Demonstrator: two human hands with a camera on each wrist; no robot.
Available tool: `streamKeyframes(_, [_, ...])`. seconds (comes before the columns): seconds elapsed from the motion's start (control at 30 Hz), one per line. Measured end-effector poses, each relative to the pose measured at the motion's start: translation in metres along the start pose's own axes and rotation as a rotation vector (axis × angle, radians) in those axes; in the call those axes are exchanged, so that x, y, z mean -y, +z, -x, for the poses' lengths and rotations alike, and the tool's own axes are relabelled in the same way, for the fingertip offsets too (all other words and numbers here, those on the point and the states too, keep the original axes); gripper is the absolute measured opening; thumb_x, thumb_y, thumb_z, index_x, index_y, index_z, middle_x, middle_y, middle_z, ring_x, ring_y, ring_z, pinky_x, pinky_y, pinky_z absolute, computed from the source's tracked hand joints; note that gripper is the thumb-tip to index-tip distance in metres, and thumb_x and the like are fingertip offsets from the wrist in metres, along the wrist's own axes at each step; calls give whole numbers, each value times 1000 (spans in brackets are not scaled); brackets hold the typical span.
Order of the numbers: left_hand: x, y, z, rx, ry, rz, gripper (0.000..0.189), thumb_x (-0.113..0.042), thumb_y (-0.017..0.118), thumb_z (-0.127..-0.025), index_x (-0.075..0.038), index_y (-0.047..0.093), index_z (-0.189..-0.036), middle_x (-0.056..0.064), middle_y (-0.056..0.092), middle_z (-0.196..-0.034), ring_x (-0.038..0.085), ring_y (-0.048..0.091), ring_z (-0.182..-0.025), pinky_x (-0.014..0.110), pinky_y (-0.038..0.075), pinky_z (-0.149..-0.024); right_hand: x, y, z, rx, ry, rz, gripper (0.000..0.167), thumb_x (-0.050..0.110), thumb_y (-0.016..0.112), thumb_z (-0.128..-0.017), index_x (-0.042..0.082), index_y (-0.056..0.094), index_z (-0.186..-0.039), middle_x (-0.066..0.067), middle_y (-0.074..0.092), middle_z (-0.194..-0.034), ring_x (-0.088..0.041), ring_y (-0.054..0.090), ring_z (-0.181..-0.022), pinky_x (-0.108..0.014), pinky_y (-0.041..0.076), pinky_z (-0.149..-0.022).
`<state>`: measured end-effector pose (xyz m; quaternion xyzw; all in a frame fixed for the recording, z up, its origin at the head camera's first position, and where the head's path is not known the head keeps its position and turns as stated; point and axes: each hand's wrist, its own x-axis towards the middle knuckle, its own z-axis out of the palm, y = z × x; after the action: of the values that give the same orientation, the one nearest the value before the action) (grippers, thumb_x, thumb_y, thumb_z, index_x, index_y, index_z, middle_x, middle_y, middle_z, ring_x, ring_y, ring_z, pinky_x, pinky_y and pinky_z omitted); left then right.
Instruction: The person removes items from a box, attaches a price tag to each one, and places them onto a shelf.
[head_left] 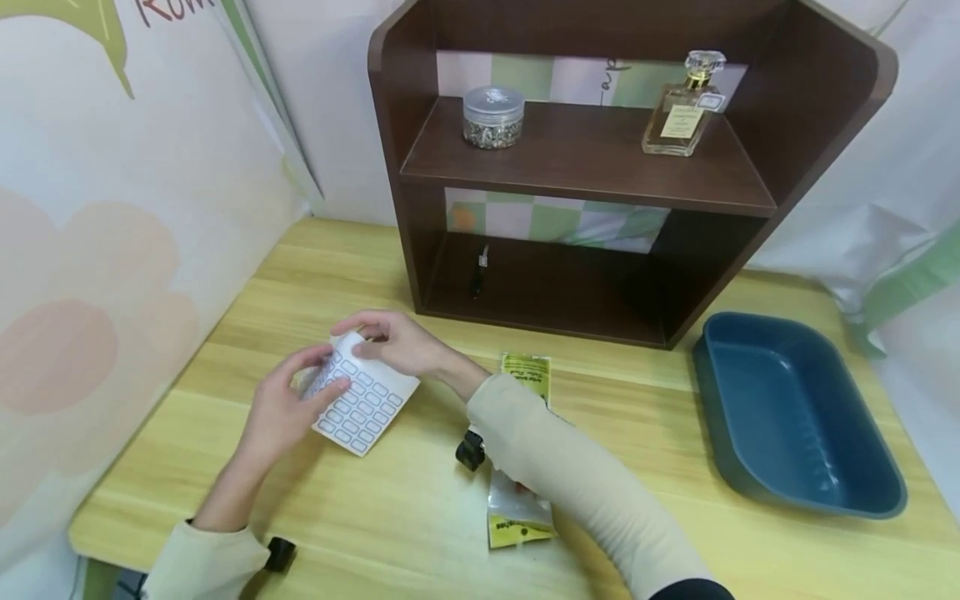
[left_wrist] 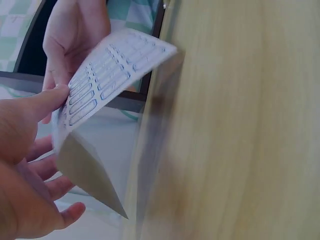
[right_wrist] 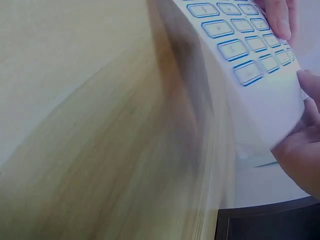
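Observation:
Both hands hold a bent white sheet of stickers (head_left: pixel 362 408) printed with rows of blue-bordered labels, above the left part of the table. The left hand (head_left: pixel 281 408) grips its left side, thumb on the printed face and fingers behind. At the top edge, the right hand (head_left: pixel 397 342) pinches a bare corner of the sheet. In the left wrist view, the printed face (left_wrist: pixel 107 77) tilts upward and a plain flap (left_wrist: pixel 90 167) folds down below it. The right wrist view shows a blank strip (right_wrist: pixel 270 112) of the sheet beside the right hand (right_wrist: pixel 305 145).
A dark brown shelf (head_left: pixel 588 179) stands behind, bearing a lidded clear jar (head_left: pixel 492 121), a perfume bottle (head_left: pixel 678 117) with a small label, and a small black pen-like item (head_left: pixel 480 273). Under the right forearm lies a yellow-ended packet (head_left: pixel 519 531). A blue bin (head_left: pixel 798 408) sits at right.

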<state>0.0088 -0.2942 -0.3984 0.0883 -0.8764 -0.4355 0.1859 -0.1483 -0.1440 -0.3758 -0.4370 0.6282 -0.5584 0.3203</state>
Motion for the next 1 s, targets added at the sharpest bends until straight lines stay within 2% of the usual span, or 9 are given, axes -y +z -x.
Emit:
streamKeyframes(0.07, [0, 0, -1, 2, -3, 9, 61, -19, 81, -87, -1, 55, -139, 25, 53, -140, 43, 47, -130, 62, 38, -106, 1, -1, 1, 0, -14, 2, 35, -9, 55, -97, 1, 62, -130, -16, 72, -101, -23, 71, -73, -36, 61, -62])
streamKeyframes(0.13, [1, -1, -2, 16, -5, 14, 68, -21, 81, -87, -1, 49, -144, 25, 40, -151, 47, 39, -135, 64, 36, -107, 1, -1, 1, -2, -16, -10, 37, -10, 54, -97, 1, 61, -131, -17, 71, -101, -24, 71, -72, -37, 61, -62])
streamKeyframes(0.23, [1, -4, -3, 38, -6, 6, 79, -24, 81, -87, -2, 40, -150, 27, 27, -158, 51, 31, -138, 67, 34, -107, 3, -2, 1, 5, 12, -51, 41, -11, 52, -95, 3, 60, -133, -18, 71, -100, -25, 71, -73, -38, 61, -63])
streamKeyframes(0.43, [4, -2, -4, 75, -28, -12, 85, -32, 84, -84, -2, 40, -150, 26, 40, -150, 47, 40, -135, 65, 35, -108, 3, -6, 4, 88, 147, -191, 55, -10, 48, -90, 10, 56, -140, -18, 71, -107, -32, 73, -81, -42, 62, -68])
streamKeyframes(0.53, [4, 0, -4, 72, -11, -33, 83, -30, 85, -82, -1, 43, -147, 27, 42, -149, 47, 39, -135, 64, 32, -110, 2, -7, 5, 143, 171, -216, 55, -11, 46, -91, 9, 56, -141, -17, 70, -111, -33, 73, -83, -42, 62, -70])
streamKeyframes(0.63, [4, 2, -4, 57, 21, -39, 81, -26, 86, -81, 1, 45, -145, 27, 41, -150, 48, 37, -137, 65, 30, -111, 2, -8, 5, 163, 168, -243, 53, -12, 43, -90, 5, 58, -139, -18, 67, -116, -33, 72, -86, -42, 62, -73])
streamKeyframes(0.8, [1, 2, -4, 49, 38, -5, 80, -25, 85, -83, -1, 44, -148, 25, 39, -153, 47, 35, -139, 66, 30, -110, 2, -6, 6, 131, 148, -291, 53, -15, 40, -88, 0, 59, -135, -15, 63, -124, -32, 70, -96, -44, 61, -79])
streamKeyframes(0.9, [-2, 2, -4, 31, 32, 26, 74, -26, 83, -85, -2, 47, -145, 23, 48, -146, 43, 43, -134, 65, 34, -108, 4, -6, 7, 107, 121, -274, 51, -15, 40, -88, -1, 59, -134, -14, 60, -128, -30, 69, -96, -43, 61, -79])
streamKeyframes(1.0, [-3, 4, -3, -5, 63, 40, 63, -21, 83, -85, -1, 55, -137, 20, 59, -136, 39, 52, -126, 61, 37, -107, 4, -5, 8, 76, 93, -215, 48, -14, 41, -89, -1, 60, -132, -13, 61, -126, -27, 69, -92, -38, 61, -74])
